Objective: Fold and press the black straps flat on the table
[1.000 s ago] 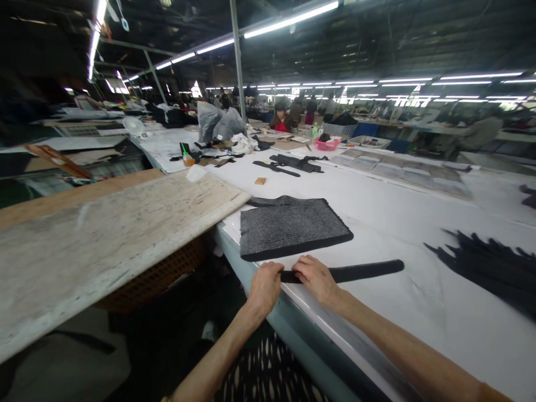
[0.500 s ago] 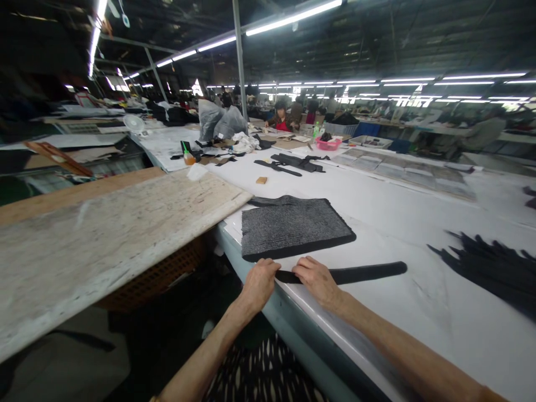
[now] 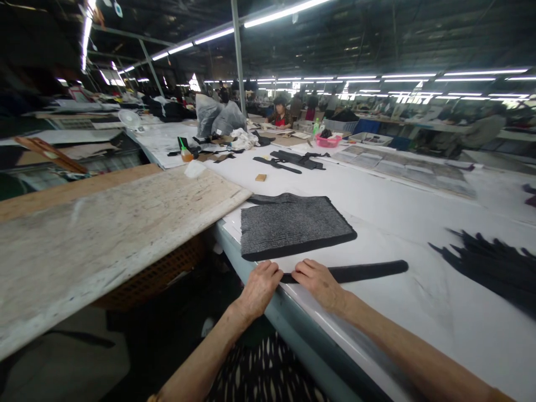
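Fingers of the left hand and right hand close, near each other, on a black fabric strip at the edge of a white-topped table. Just beyond lies a dark-edged grey knit panel; fluorescent tubes light the workshop. The left fingers hide the strip's end; distant workers blur. Since half a second ago, the left fingertips have edged slightly rightward.

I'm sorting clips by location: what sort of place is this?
Probably a garment workshop: a grey fabric panel and a black strip lie flat on a white worktable.
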A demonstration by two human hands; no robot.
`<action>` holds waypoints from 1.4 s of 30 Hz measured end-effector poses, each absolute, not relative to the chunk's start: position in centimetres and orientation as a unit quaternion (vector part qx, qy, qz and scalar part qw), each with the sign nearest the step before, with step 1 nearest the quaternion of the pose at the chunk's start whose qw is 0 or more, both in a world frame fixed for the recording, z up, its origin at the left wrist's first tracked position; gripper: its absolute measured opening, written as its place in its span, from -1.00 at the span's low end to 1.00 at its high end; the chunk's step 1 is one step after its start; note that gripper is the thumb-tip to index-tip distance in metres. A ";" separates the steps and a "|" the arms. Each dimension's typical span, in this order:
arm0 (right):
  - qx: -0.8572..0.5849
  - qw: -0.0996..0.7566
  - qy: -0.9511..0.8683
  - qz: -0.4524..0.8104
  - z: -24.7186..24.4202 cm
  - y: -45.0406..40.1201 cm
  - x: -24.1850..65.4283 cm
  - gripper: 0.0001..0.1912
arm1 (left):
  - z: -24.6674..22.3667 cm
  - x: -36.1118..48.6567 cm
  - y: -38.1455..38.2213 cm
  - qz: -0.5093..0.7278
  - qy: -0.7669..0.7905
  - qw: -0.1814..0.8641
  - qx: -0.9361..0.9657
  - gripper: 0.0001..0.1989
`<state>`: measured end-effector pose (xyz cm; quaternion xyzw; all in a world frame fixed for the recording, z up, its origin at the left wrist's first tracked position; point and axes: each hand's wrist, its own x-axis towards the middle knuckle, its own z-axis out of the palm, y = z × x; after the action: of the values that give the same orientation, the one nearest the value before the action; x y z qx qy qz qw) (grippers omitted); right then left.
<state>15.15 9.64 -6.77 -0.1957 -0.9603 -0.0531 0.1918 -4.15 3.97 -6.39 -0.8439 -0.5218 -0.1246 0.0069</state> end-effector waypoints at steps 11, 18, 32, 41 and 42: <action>-0.169 0.122 -0.968 -0.138 -6.4 9.3 15.0 -0.85 | -6.2 -4.7 3.2 -0.054 -0.470 0.082 -0.877 -0.75; -0.173 0.105 -0.967 -0.153 -5.7 9.1 14.6 -0.84 | -7.1 -5.6 2.3 -0.164 -0.535 0.040 -0.828 -0.53; -0.168 0.093 -0.969 -0.154 -5.8 8.6 15.5 -0.80 | -8.3 -5.2 1.9 -0.468 -0.610 -0.104 -0.631 -0.66; -0.128 0.105 -0.972 -0.166 -5.7 8.8 12.8 -0.87 | -8.1 -4.4 2.4 -0.495 -0.643 -0.415 -0.412 -0.70; -0.126 0.108 -0.972 -0.168 -5.8 8.8 12.8 -0.86 | -8.3 -4.4 2.6 -0.501 -0.637 -0.428 -0.399 -0.71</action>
<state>12.76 8.84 -5.77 -0.1259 -0.9718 -0.1676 0.1079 -4.43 2.56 -8.31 -0.3990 -0.6374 -0.5010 -0.4284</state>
